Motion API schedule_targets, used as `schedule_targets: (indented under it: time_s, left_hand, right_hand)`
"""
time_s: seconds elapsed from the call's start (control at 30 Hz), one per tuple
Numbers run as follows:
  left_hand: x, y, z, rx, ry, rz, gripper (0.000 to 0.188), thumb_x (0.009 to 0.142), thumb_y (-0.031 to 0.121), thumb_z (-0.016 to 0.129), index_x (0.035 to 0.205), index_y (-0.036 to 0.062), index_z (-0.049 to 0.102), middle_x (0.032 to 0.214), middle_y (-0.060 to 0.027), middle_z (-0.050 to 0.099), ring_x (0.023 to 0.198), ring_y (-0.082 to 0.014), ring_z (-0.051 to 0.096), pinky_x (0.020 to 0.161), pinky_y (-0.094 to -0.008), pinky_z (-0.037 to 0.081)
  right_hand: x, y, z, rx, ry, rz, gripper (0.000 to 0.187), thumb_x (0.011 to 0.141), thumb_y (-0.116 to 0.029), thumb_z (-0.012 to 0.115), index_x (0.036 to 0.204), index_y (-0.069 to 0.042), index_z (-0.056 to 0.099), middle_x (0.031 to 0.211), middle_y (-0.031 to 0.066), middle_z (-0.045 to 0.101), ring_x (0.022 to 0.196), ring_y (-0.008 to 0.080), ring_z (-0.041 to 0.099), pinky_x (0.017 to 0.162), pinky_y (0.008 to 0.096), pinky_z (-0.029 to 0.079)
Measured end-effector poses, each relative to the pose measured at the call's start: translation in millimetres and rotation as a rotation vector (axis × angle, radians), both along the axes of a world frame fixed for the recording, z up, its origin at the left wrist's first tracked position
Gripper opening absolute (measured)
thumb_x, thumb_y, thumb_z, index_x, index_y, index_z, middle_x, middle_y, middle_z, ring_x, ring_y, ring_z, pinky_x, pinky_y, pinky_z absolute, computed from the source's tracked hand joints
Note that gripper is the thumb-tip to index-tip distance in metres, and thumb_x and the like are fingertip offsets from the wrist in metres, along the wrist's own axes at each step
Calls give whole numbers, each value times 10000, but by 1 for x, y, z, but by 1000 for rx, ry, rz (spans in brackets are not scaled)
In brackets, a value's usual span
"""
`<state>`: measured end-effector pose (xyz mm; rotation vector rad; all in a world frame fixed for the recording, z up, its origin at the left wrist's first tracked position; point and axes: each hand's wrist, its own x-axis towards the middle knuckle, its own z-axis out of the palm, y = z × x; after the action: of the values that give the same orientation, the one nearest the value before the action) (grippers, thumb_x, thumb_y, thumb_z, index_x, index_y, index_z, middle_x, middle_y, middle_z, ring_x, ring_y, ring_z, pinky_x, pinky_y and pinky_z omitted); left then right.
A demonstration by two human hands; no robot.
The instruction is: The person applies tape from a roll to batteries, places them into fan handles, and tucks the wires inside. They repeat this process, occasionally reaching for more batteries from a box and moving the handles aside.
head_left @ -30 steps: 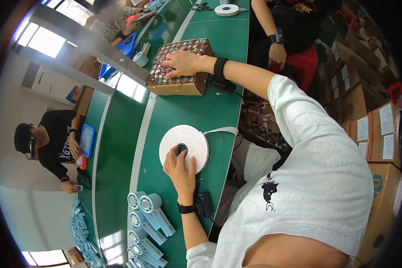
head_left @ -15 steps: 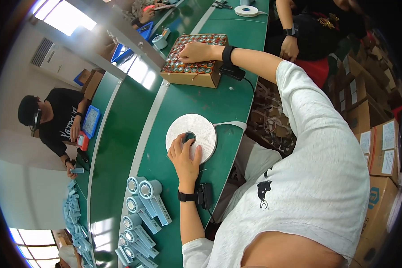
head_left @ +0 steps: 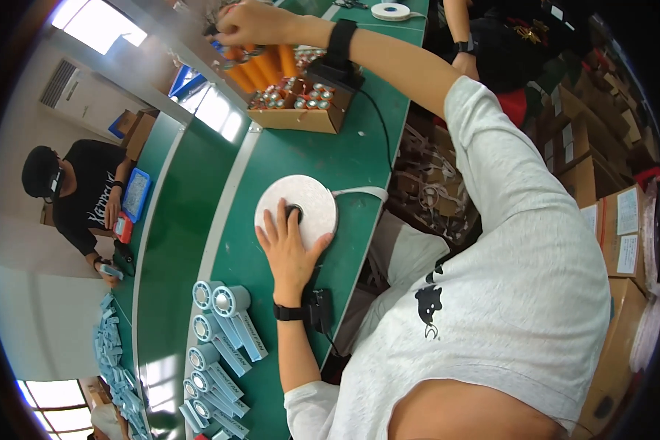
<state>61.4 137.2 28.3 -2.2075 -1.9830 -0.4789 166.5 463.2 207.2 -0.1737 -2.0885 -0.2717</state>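
Note:
My left hand lies with spread fingers on a big white roll of tape, its fingertips close to the dark core. A loose tape end sticks out from the roll to the right. Up at the far end of the bench, my right hand is closed on a bunch of several orange cylindrical battery cells, held above a cardboard box. More cells with metal ends and red leads stand in that box. My right fingertips are partly blurred.
Several light-blue handheld fans lie on the green bench near my left forearm. A smaller tape roll sits at the far end. Across the bench, a person works beside a blue tray. Cardboard boxes are stacked at right.
My right hand has risen from the box top and moved left, lifting a bunch of orange cells out. My left hand stays on the tape roll, its fingers stretched straighter.

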Motion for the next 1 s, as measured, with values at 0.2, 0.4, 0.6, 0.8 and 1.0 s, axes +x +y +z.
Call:
schedule_targets:
  time_s: [0.2, 0.4, 0.6, 0.8, 1.0]
  left_hand:
    - [-2, -33, -4, -86, -105, 129, 549, 756, 449, 605, 1073, 16, 489, 1374, -114, 320, 1280, -369, 231, 1031, -520, 131]
    - [1, -64, -3, -83, -150, 196, 508, 780, 415, 596, 1058, 4, 487, 1380, -116, 312, 1295, -361, 209, 1041, -501, 120]
    - [6, -66, -3, -126, -142, 223, 496, 796, 399, 582, 1080, 5, 480, 1384, -120, 304, 1300, -362, 200, 1044, -496, 115]
    - [16, -56, 0, -142, -125, 167, 535, 803, 396, 571, 1152, 13, 442, 1391, -129, 287, 1300, -375, 189, 1043, -499, 113]
    - [15, -53, 6, -139, -35, 198, 581, 769, 371, 605, 1187, 8, 427, 1372, -149, 303, 1285, -365, 209, 1036, -470, 134]
  right_hand:
    - [-28, -71, -64, -538, 88, 177, 305, 777, -254, 565, 617, 5, 560, 580, 142, 572, 518, 240, 587, 500, 321, 443]
    - [-23, -84, -174, -688, 43, -45, 228, 767, -249, 575, 722, -31, 626, 703, 163, 604, 662, 294, 605, 611, 363, 473]
    - [18, -102, -150, -364, 90, -30, 268, 789, -228, 582, 982, -42, 575, 1028, 155, 550, 896, 304, 551, 770, 380, 440]
    - [195, -62, -194, -582, 423, -813, 369, 831, -252, 568, 1173, -131, 497, 1276, 198, 392, 1204, 391, 338, 975, 442, 308]
    - [206, -68, -226, -1292, 113, -519, 327, 845, -196, 519, 1169, -164, 500, 1428, 208, 145, 1323, 439, 58, 1059, 443, 177]
